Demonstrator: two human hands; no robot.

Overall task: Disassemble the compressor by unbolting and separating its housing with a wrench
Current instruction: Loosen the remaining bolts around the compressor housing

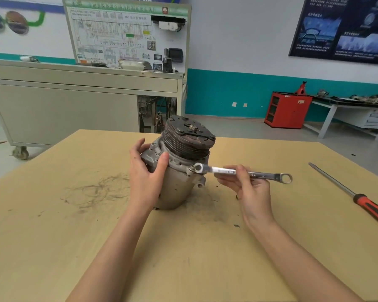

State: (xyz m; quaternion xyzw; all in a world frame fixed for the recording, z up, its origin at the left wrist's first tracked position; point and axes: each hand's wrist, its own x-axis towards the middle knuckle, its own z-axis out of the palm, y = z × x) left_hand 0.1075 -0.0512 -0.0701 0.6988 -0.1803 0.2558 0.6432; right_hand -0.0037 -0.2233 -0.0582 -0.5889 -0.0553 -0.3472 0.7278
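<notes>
A grey compressor (pixel 177 184) stands upright on the wooden table (pixel 96 236), its dark ribbed pulley (pixel 188 138) on top, tilted away. My left hand (pixel 144 173) grips the housing's left side, thumb across the front. A silver double-ring wrench (pixel 242 173) lies level to the right of the housing, its left ring over a bolt on the flange (pixel 192 167). My right hand (pixel 247 188) pinches the wrench's shaft near the middle between thumb and fingers, palm facing up.
A long screwdriver (pixel 362 199) with a red and black handle lies at the table's right side. Dark smudges mark the table left of the compressor. A grey cabinet on castors (pixel 70 110) stands behind the table, a red cabinet (pixel 287 110) farther right.
</notes>
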